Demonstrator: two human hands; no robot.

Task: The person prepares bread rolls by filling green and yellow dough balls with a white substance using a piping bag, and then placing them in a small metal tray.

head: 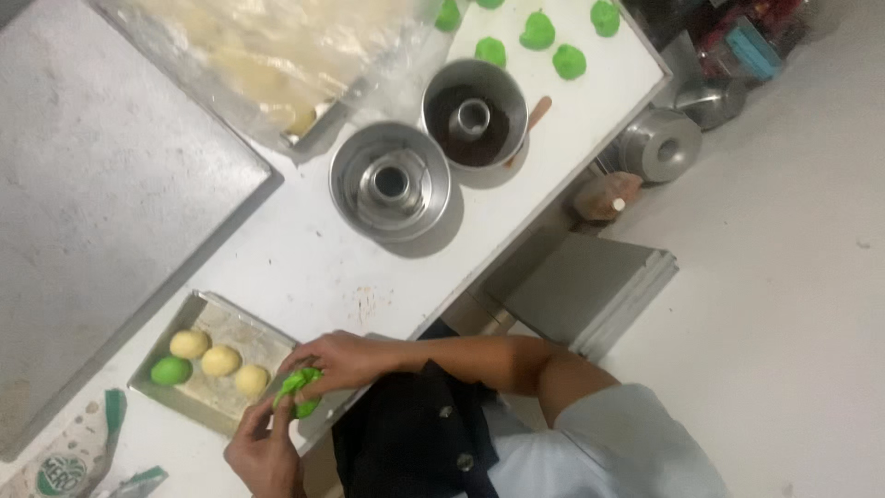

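My right hand (341, 360) and my left hand (267, 452) meet over the near table edge, both closed around one bright green dough ball (300, 392). Beside them lies a small metal tray (226, 318) lined with paper. It carries a green ball (171, 371) and three pale yellow balls (219, 360) in a row. My right forearm reaches in from the right across my dark apron (415, 433).
Two metal tube moulds stand on the white table (304, 267), one bare (391, 182) and one with a dark filling (474, 113). Several green dough balls (537, 32) lie at the far end. A large flat tray (101, 194) fills the left, with a plastic-covered tray of dough (277, 55) beyond it.
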